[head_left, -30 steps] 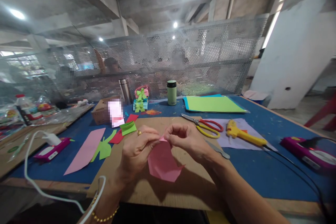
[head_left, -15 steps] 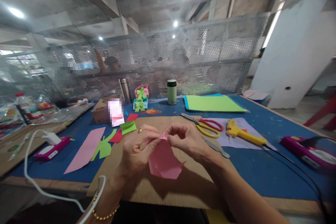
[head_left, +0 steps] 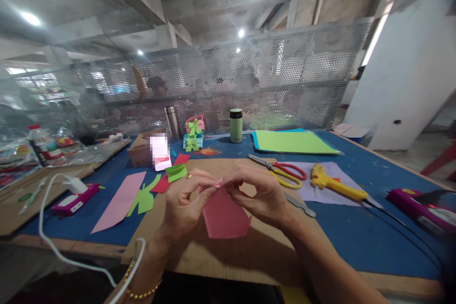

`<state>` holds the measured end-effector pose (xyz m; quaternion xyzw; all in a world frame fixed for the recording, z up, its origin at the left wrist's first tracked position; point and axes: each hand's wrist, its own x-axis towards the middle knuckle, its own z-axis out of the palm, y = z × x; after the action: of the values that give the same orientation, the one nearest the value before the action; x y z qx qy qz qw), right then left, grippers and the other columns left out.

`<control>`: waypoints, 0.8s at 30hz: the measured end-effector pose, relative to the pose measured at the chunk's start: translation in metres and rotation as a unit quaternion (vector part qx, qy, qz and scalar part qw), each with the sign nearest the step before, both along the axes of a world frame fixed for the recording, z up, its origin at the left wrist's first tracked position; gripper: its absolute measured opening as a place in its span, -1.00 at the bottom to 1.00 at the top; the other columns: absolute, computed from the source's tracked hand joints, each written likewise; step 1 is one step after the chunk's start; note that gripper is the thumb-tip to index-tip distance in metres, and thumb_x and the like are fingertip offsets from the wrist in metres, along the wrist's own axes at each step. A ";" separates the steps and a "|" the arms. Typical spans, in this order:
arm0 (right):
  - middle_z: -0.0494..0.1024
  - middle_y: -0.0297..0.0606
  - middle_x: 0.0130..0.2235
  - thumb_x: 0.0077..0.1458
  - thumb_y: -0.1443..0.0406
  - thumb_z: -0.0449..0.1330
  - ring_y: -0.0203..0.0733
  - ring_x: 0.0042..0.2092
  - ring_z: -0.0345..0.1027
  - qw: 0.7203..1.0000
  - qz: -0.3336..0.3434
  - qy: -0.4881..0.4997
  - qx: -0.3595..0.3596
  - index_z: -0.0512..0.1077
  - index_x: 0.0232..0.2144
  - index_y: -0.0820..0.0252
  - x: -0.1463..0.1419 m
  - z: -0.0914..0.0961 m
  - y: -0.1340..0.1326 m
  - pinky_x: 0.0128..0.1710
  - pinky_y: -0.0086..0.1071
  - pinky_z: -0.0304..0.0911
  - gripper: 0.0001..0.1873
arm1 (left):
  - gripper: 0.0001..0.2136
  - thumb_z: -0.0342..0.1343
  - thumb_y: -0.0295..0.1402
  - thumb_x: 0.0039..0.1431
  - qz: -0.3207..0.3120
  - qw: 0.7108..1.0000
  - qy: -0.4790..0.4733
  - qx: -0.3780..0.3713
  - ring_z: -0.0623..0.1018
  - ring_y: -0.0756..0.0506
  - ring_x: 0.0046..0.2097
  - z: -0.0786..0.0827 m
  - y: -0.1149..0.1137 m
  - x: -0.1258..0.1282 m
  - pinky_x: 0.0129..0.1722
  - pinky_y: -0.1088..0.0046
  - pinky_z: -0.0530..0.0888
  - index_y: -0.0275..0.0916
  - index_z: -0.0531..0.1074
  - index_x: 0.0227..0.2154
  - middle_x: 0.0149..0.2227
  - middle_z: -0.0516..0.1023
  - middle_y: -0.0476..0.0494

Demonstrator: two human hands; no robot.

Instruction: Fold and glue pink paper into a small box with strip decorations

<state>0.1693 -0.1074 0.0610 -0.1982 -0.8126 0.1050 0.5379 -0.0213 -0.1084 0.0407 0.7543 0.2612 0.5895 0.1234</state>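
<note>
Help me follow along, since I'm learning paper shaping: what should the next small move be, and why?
Probably press the narrow upper end of the pink paper a little tighter: the left hand and right hand meet there, tips close together, while the wider part spreads below, outside their grip.

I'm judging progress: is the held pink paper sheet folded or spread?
Spread below, where the pink paper sheet widens; up top, cannot tell: left hand and right hand partly cover it.
</note>
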 end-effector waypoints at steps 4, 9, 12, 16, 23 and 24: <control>0.61 -0.30 -0.39 0.15 0.46 0.22 -0.33 -0.40 0.39 0.999 -0.010 -0.024 0.021 0.55 -0.28 0.19 0.001 0.000 0.003 -0.39 -0.45 0.28 -0.85 | -0.94 0.22 -0.49 0.19 -0.009 1.000 0.002 0.000 0.57 -0.06 -0.26 0.001 0.000 -0.001 -0.26 0.41 0.48 -0.24 0.56 -0.35 -0.34 0.60 -0.10; 0.60 -0.29 -0.40 0.16 0.44 0.22 -0.34 -0.39 0.40 0.999 -0.019 -0.043 0.003 0.53 -0.32 0.23 0.002 -0.001 0.002 -0.38 -0.46 0.28 -0.91 | -0.94 0.20 -0.49 0.21 -0.026 1.000 0.009 -0.007 0.56 -0.05 -0.28 0.001 -0.001 -0.001 -0.28 0.42 0.48 -0.24 0.56 -0.36 -0.35 0.59 -0.11; 0.55 -0.32 -0.42 0.16 0.44 0.21 -0.36 -0.42 0.35 0.998 -0.018 -0.050 -0.021 0.51 -0.34 0.23 0.002 0.000 -0.002 -0.42 -0.49 0.25 -0.92 | -0.94 0.21 -0.49 0.20 -0.022 1.000 0.007 -0.010 0.56 -0.05 -0.27 -0.002 -0.001 -0.001 -0.27 0.42 0.47 -0.24 0.56 -0.35 -0.34 0.58 -0.11; 0.52 -0.36 -0.44 0.16 0.43 0.20 -0.39 -0.44 0.29 0.998 -0.014 -0.045 -0.038 0.50 -0.36 0.22 0.002 0.004 -0.004 -0.44 -0.51 0.21 -0.91 | -0.94 0.20 -0.49 0.20 -0.021 1.000 0.001 -0.018 0.56 -0.07 -0.25 -0.003 -0.002 0.000 -0.24 0.41 0.47 -0.23 0.55 -0.34 -0.32 0.57 -0.12; 0.53 -0.36 -0.45 0.15 0.42 0.19 -0.39 -0.45 0.26 0.996 -0.007 -0.040 -0.081 0.52 -0.36 0.23 0.001 0.004 -0.004 -0.45 -0.52 0.20 -0.89 | -0.95 0.18 -0.46 0.22 -0.016 0.999 -0.004 -0.045 0.54 -0.06 -0.25 -0.001 -0.004 0.002 -0.24 0.42 0.44 -0.24 0.53 -0.33 -0.32 0.55 -0.10; 0.53 -0.36 -0.46 0.15 0.41 0.19 -0.39 -0.46 0.26 0.995 -0.009 -0.038 -0.093 0.52 -0.37 0.24 0.001 0.003 -0.004 -0.45 -0.52 0.21 -0.89 | -0.95 0.17 -0.46 0.23 -0.014 0.999 -0.004 -0.048 0.53 -0.06 -0.25 -0.002 -0.004 0.002 -0.24 0.41 0.44 -0.24 0.52 -0.33 -0.32 0.55 -0.11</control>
<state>0.1703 -0.1116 0.0643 -0.2587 -0.8176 0.1671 0.4865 -0.0190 -0.1124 0.0389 0.7489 0.2782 0.5774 0.1683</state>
